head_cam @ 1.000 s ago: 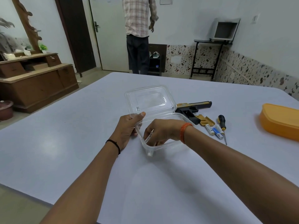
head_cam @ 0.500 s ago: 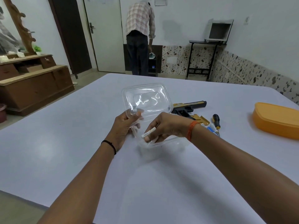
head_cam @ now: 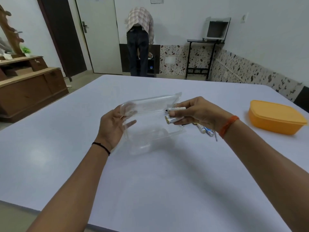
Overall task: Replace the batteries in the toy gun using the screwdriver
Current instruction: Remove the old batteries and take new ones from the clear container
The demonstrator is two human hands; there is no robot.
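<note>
1. Right hand (head_cam: 199, 113) has its grip closed on two white batteries (head_cam: 175, 114), pinched side by side at the right edge of the clear box (head_cam: 150, 124); a loose pinch on smooth round cells risks one slipping out and rolling off across the counter (head_cam: 167, 181).
2. Left hand (head_cam: 113, 124) grips the box's left edge, held up off the counter and tilted, lid half open; thin springy plastic could flex or snap shut, or slide in the hand.
3. Old batteries (head_cam: 204, 129) lie on the counter just right of the box, under the right wrist; new and old could get mixed.
4. Toy gun and screwdriver mostly hidden behind the right hand; can't tell their exact position.
5. Box is glossy, see-through, rounded corners; orange tub (head_cam: 275, 117) far right of the box, matte, lidded; counter smooth, pale.
</note>
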